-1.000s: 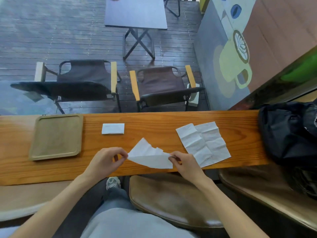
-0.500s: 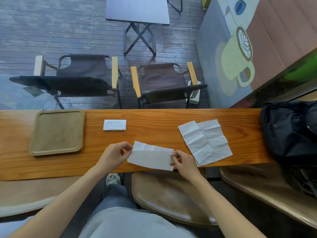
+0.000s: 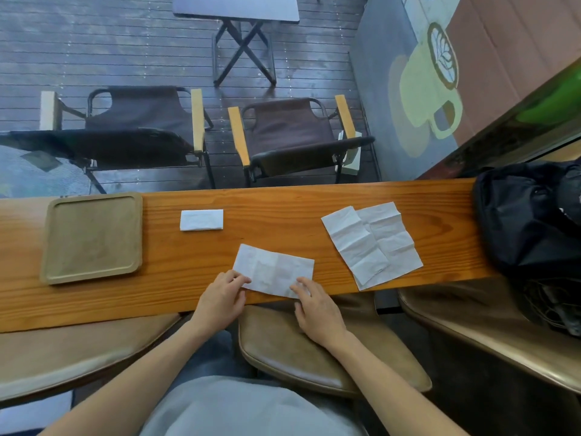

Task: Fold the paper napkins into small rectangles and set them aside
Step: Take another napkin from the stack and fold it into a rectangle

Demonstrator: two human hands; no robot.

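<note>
A white napkin folded in half (image 3: 274, 268) lies flat on the wooden counter (image 3: 283, 212) near its front edge. My left hand (image 3: 224, 294) presses its near-left corner with the fingertips. My right hand (image 3: 316, 305) rests on its near-right corner. A small folded napkin rectangle (image 3: 201, 219) lies farther back to the left. Two unfolded, creased napkins (image 3: 372, 243) overlap on the right.
A square tan tray (image 3: 50, 247) sits at the counter's left end. A black bag (image 3: 528, 221) fills the right end. Brown padded stools (image 3: 314, 357) stand under the counter. Two folding chairs and a small table lie beyond the far edge.
The napkin was held up between both hands with its half folding over. It now lies flat on the counter as a half-size rectangle, and both hands have come down onto its near corners.
</note>
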